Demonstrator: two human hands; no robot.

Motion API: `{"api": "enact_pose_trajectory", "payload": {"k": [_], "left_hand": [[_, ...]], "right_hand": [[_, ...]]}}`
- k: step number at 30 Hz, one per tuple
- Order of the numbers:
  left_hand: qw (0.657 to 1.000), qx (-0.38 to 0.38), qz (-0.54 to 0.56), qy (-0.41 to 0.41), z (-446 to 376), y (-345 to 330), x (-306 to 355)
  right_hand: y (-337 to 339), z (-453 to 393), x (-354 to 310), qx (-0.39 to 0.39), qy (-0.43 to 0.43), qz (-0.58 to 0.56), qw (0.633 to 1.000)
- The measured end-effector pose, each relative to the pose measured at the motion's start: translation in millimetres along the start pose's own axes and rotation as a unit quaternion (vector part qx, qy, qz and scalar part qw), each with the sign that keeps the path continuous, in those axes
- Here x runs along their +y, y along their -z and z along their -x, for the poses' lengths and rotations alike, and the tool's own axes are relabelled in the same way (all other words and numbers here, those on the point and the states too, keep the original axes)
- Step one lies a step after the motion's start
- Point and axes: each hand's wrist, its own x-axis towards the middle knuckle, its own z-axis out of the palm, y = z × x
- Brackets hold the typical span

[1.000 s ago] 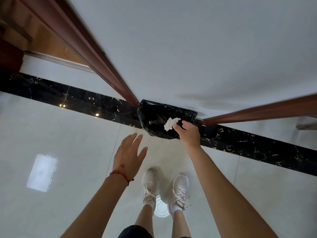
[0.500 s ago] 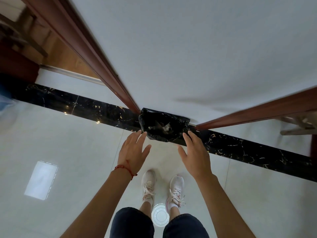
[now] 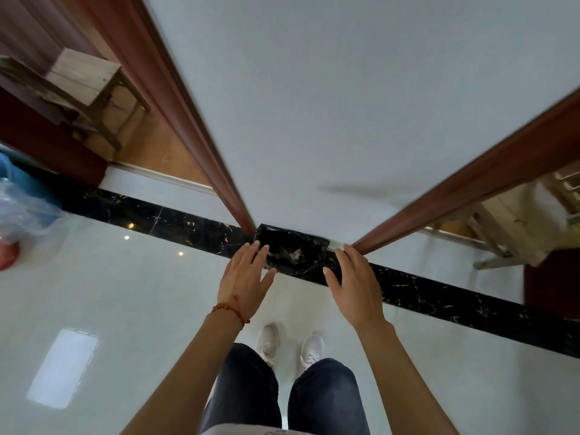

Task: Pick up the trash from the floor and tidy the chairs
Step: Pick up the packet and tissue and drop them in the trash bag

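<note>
A black trash bag (image 3: 293, 252) lines a bin against the white wall, its mouth open with crumpled white paper (image 3: 295, 254) inside. My left hand (image 3: 246, 279), with a red bracelet at the wrist, hovers open at the bag's left edge. Level with it on the bag's right side is my right hand (image 3: 354, 285), fingers spread and empty. A wooden chair (image 3: 83, 80) stands through the doorway at the upper left. Another pale wooden chair (image 3: 518, 224) shows through the doorway at the right.
Two red-brown door frames (image 3: 188, 120) flank the white wall (image 3: 345, 89). A black marble strip (image 3: 157, 216) crosses the glossy white floor. A blue and clear plastic bag (image 3: 22, 202) and a red object (image 3: 8, 254) lie at the left edge. My feet (image 3: 288, 343) stand below the bin.
My right hand let the white paper go into the black bag and drew back open. My view pulled back and rose, bringing both chairs into sight.
</note>
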Motion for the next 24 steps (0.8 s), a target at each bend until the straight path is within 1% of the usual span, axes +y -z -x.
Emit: {"api": "enact_pose_trajectory", "payload": {"k": [5, 8, 14, 17, 20, 24], "left_hand": [[0.998, 0.031, -0.028, -0.036, 14.9, 24.0, 24.6], [0.997, 0.042, -0.035, -0.051, 21.2, 33.4, 40.2], [0.994, 0.031, -0.061, -0.085, 26.0, 34.3, 69.5], [0.992, 0.006, -0.065, -0.113, 24.8, 35.5, 85.2], [0.983, 0.003, -0.076, -0.164, 17.0, 35.7, 97.4], [0.966, -0.066, -0.106, -0.224, 0.2, 37.3, 111.2]], "right_hand": [[32.5, 19.6, -9.1, 0.01, 0.029, 0.014, 0.999], [50.3, 29.0, -5.1, 0.024, 0.027, 0.012, 0.999], [79.8, 43.7, 13.9, 0.053, 0.014, 0.035, 0.998], [92.4, 51.9, 24.9, 0.067, -0.01, 0.05, 0.996], [101.2, 61.3, 34.0, 0.084, -0.053, 0.063, 0.993], [105.8, 78.6, 42.2, 0.098, -0.137, 0.077, 0.983]]}}
